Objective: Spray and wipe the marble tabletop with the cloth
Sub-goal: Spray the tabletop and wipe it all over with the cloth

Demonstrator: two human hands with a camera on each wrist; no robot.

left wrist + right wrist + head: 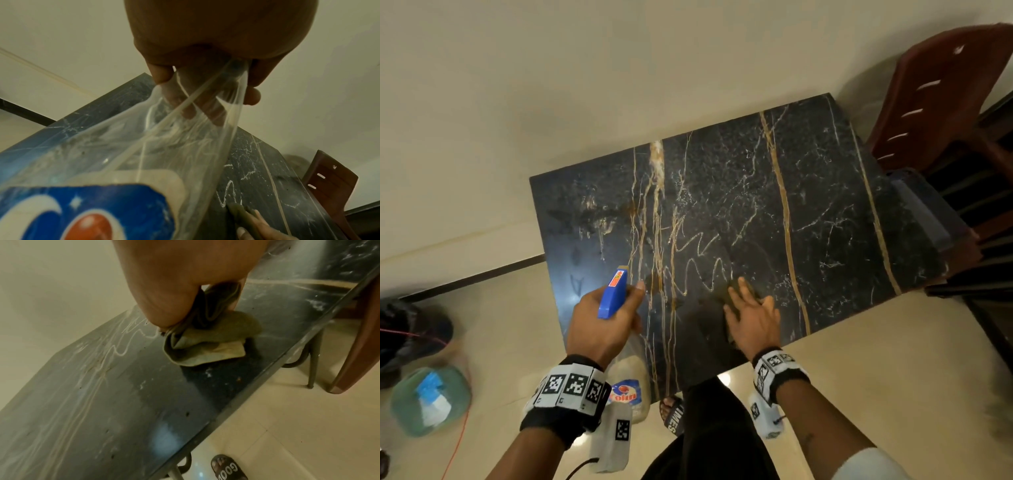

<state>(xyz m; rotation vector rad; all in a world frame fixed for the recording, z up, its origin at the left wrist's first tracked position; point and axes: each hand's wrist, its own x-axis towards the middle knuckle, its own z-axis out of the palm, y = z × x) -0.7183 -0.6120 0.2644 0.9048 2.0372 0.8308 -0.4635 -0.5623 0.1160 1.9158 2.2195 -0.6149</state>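
Note:
The black marble tabletop (825,205) with gold and white veins stands against the wall. My left hand (619,308) grips a clear spray bottle (614,293) with a blue trigger head, held over the table's near left part, nozzle pointing away from me. In the left wrist view my fingers (205,97) curl round the bottle (123,162) at its neck. My right hand (750,315) lies on an olive cloth (743,287) near the front edge. The right wrist view shows the cloth (205,344) bunched between thumb and fingers and resting on the tabletop (102,402).
A red-brown plastic chair (935,102) stands close to the table's right end. On the floor at left are a green container (431,401), a dark bundle (410,335) and a red cord (458,445). My sandalled foot (226,467) is under the front edge.

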